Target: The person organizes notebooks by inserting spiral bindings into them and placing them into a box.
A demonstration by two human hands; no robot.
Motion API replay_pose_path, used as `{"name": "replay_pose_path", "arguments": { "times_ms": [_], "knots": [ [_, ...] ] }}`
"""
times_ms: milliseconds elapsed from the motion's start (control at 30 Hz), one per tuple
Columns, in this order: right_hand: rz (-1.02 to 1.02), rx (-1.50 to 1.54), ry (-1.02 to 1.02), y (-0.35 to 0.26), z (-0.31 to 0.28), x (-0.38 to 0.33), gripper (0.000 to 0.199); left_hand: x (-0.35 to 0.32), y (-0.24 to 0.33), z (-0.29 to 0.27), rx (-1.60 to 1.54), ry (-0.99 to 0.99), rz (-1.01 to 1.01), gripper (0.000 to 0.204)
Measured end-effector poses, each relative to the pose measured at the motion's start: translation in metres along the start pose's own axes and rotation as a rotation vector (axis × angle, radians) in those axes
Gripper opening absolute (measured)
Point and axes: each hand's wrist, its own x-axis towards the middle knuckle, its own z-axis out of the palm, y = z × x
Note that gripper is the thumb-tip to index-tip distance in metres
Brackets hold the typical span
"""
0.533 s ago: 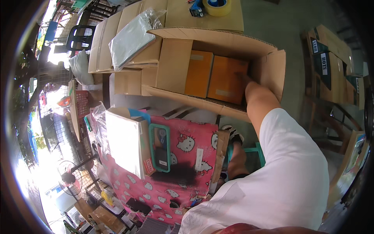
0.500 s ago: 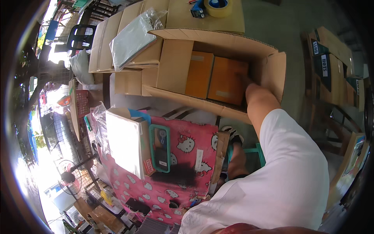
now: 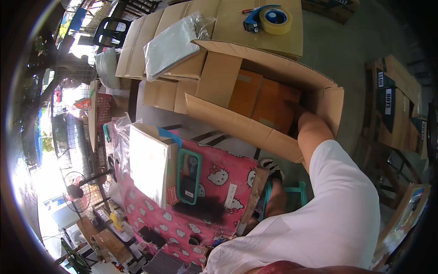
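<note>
Right hand (image 3: 296, 108) | inside open carton (image 3: 246, 126) — by orange box (image 3: 273, 104) | fingers shadowed — opening, grip, contact: cannot tell

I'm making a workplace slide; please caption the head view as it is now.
The right hand reaches inside an open cardboard box holding orange-brown packages, near a pink patterned tabletop.

Shows bold capitals on white labels (image 3: 388, 101) of stacked cartons (image 3: 400, 109) well right of the hand (image 3: 294, 109), and small blurred print on a tan box's (image 3: 172, 166) red sticker (image 3: 172, 195) to its lower left.
</note>
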Motion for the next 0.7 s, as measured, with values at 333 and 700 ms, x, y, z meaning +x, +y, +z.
{"name": "replay_pose_path", "arguments": {
  "times_ms": [333, 700],
  "knots": [
    [-0.014, 0.014, -0.016, -0.008, 0.005, -0.003, 0.051, -0.006, -0.007, 0.005, -0.021, 0.024, 0.004, 0.06],
    [-0.141, 0.044, 0.052, -0.028, 0.014, -0.03, 0.051, -0.035, -0.059, 0.004, -0.12, 0.099, 0.081, 0.057]
  ]
}}
